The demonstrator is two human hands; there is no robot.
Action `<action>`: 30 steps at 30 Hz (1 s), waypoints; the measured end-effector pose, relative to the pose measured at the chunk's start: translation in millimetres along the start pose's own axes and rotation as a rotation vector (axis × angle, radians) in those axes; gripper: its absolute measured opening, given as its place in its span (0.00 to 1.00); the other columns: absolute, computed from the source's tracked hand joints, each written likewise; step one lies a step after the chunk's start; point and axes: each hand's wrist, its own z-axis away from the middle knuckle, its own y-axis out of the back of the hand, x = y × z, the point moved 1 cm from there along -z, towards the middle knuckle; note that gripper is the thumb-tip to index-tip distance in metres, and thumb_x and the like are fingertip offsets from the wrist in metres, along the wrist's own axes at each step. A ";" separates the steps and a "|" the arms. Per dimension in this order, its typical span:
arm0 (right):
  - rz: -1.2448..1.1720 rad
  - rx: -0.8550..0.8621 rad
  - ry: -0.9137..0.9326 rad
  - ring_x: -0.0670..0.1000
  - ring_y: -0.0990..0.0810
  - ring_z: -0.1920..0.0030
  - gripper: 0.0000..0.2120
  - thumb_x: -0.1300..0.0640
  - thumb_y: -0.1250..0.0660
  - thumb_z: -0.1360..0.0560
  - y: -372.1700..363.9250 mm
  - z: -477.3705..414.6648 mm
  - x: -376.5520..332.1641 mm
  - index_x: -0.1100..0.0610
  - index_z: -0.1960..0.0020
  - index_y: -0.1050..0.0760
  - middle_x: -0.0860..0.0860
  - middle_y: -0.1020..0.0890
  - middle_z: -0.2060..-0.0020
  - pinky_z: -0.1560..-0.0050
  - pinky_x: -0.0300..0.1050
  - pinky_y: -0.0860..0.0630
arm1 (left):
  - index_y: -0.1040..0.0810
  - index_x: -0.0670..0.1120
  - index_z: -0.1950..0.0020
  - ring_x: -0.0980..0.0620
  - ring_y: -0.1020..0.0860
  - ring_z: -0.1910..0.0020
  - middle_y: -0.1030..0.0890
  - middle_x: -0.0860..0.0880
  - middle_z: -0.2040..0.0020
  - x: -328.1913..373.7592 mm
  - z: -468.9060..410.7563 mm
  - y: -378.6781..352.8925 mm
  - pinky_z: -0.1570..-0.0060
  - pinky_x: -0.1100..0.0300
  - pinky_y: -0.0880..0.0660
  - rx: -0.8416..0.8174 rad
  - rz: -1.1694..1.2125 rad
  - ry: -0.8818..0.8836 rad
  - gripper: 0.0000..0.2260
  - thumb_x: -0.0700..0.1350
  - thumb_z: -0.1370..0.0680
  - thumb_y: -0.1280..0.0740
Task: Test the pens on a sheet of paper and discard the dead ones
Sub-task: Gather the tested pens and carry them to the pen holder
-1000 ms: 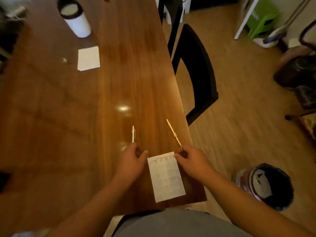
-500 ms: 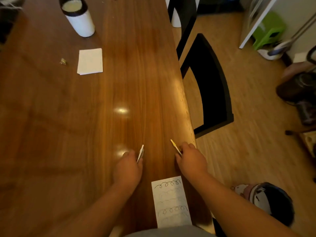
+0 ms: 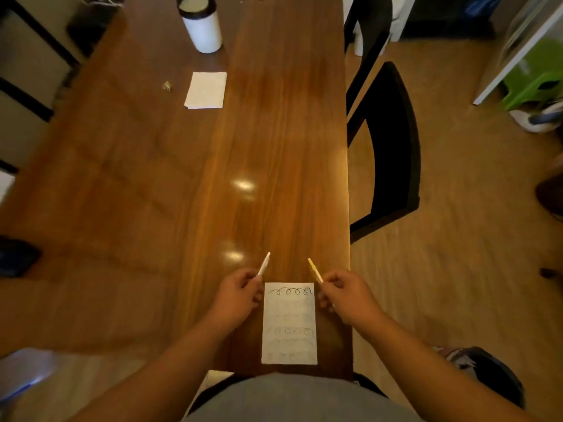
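At the near right end of the long brown wooden table [image 3: 152, 178]: one small white sheet of paper [image 3: 288, 330], lying flat, its long side running near to far. A dark looped scribble crosses its far end; the rows below it are fainter (too pale to read a colour).

Just left of the sheet's far corner: left hand [image 3: 240, 295], fingers curled round a slim white pen [image 3: 263, 264]. The pen's free end points far and slightly right.

Just right of the sheet's far corner: right hand [image 3: 347, 295], fingers curled round a slim yellow-and-white pen [image 3: 314, 269]. Its free end points far and slightly left. Neither pen touches the sheet; which end is the writing tip cannot be told.

Far left on the table: one upright white cylindrical container with a black rim [image 3: 202, 24]. Nearer than it lies a folded white square of paper [image 3: 206, 89], with a small pale crumpled scrap [image 3: 167, 85] just to its left.

Right of the table, on the wood floor: one black chair with a curved back [image 3: 393, 141]. Far right: a green plastic stool [image 3: 536, 83]. Near right: a dark round bin [image 3: 493, 376], partly hidden by the right forearm.
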 end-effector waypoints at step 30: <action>0.633 -0.881 0.365 0.43 0.22 0.73 0.09 0.58 0.34 0.22 -294.6 156.5 -8.9 0.57 0.60 0.22 0.49 0.18 0.69 0.74 0.31 0.30 | 0.21 0.43 0.49 0.44 0.23 0.58 0.19 0.37 0.53 -297.1 350.2 52.3 0.60 0.53 0.28 0.940 1.038 0.456 0.06 0.38 0.20 0.37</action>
